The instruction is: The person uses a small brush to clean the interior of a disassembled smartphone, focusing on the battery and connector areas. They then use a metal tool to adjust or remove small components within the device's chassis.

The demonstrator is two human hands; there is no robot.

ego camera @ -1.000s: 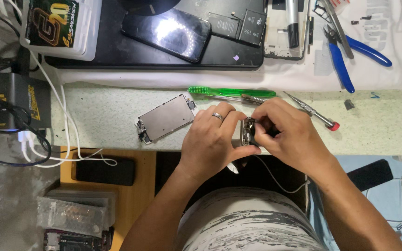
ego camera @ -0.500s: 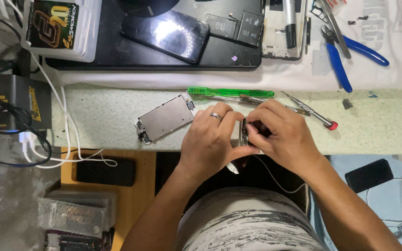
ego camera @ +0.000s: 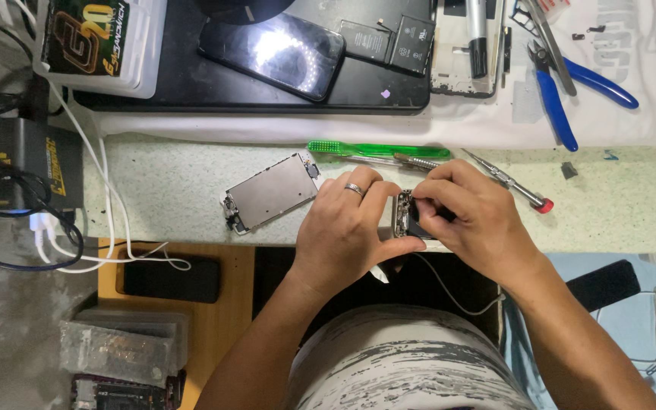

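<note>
Over the last second the small dark phone body (ego camera: 411, 215) has turned edge-on, left hand (ego camera: 347, 228) and right hand (ego camera: 472, 220) both pinching it above the speckled tabletop (ego camera: 161, 190).

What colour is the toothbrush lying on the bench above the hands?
The toothbrush is bright translucent green; the head camera shows it clearly.

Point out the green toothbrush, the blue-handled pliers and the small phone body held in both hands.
green toothbrush (ego camera: 377, 149), head view, middle of its handle.
blue-handled pliers (ego camera: 554, 114), head view, on the left blue handle.
small phone body (ego camera: 404, 214), head view, on its exposed edge between the two hands.
</note>
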